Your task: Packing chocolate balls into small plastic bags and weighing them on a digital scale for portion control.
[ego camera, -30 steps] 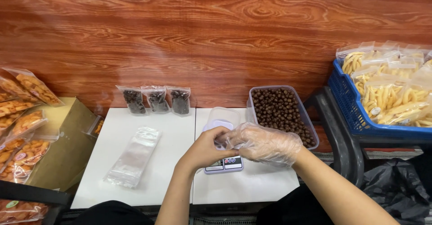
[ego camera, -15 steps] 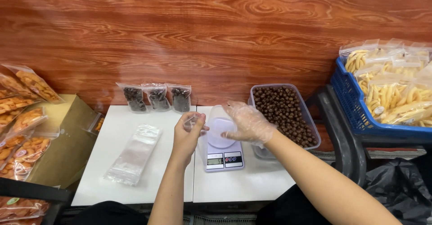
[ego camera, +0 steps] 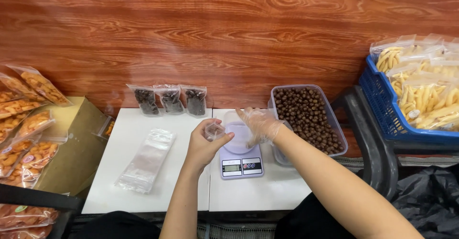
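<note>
Plastic bag [ego camera: 214, 130] between 2 hands [ego camera: 201, 145]

left hand [ego camera: 203, 145]: pinches clear bag [ego camera: 213, 131] | gloved right hand [ego camera: 259, 125]: over scale [ego camera: 240, 160]

- I take the digital scale [ego camera: 241, 160] on the white desk [ego camera: 158, 181] as my landmark; its small grey screen [ego camera: 233, 168] sits on the front panel, with two round blue-and-red labels [ego camera: 252, 166] beside it.
- Behind it to the left, three small clear pouches [ego camera: 170, 99] of dark pieces stand in a row against the wooden wall.
- Left of it, a stack of empty clear bags [ego camera: 146, 160] lies flat.
- Far left, clear packets of orange snacks [ego camera: 28, 133].
- Far right, a blue crate holds bags of pale yellow sticks [ego camera: 425, 90].
- Just left of the scale, my left hand [ego camera: 203, 145] holds a small clear bag [ego camera: 213, 131].
</note>
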